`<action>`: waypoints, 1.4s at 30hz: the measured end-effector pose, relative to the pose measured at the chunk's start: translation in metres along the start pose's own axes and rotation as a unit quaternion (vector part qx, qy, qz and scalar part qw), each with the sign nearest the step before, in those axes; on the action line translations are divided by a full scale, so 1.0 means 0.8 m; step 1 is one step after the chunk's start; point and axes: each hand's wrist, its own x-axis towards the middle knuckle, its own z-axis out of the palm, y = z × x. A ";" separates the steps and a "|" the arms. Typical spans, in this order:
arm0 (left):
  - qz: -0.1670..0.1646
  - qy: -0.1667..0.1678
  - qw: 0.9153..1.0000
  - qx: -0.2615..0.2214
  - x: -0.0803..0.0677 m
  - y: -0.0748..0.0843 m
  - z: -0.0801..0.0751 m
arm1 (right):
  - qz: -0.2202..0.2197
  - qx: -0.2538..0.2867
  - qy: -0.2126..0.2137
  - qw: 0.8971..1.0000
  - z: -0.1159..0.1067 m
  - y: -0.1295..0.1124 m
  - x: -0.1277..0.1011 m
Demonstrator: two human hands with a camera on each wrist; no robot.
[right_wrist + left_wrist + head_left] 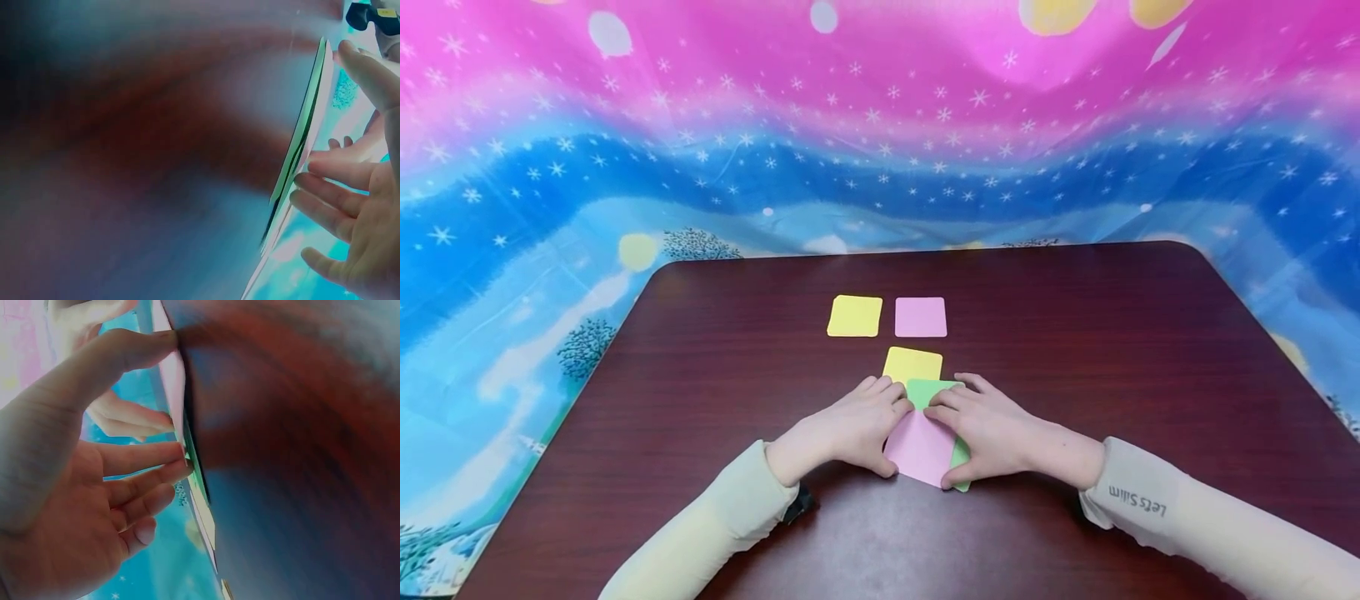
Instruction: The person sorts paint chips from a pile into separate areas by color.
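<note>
Near the table's front, a pink square sheet of paper (922, 448) lies over a green square sheet (934, 392), turned slightly so that green shows at the top and right. My left hand (862, 425) touches the pink sheet's left side, its thumb at the lower corner and its index finger higher up. On the other side, my right hand (996, 429) rests fingertips on the two sheets, thumb at the lower right. Both wrist views show fairly straight fingers against the paper. A yellow square sheet (913, 363) lies just beyond, partly covered by the green one.
Farther back, another yellow square (854, 316) and another pink square (921, 317) lie side by side on the dark red-brown table (737, 333). A patterned pink and blue cloth (880, 125) hangs behind and around the table.
</note>
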 end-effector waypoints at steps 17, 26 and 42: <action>-0.033 0.051 0.998 0.030 0.010 -0.001 -0.003 | 0.051 -0.011 0.035 0.998 0.000 -0.002 0.000; -0.047 0.067 0.996 0.041 0.013 -0.003 -0.005 | 0.076 -0.011 0.027 0.997 -0.002 0.007 0.003; -0.071 0.064 0.995 0.015 0.024 -0.024 -0.007 | 0.082 0.001 0.040 0.996 -0.006 0.034 0.014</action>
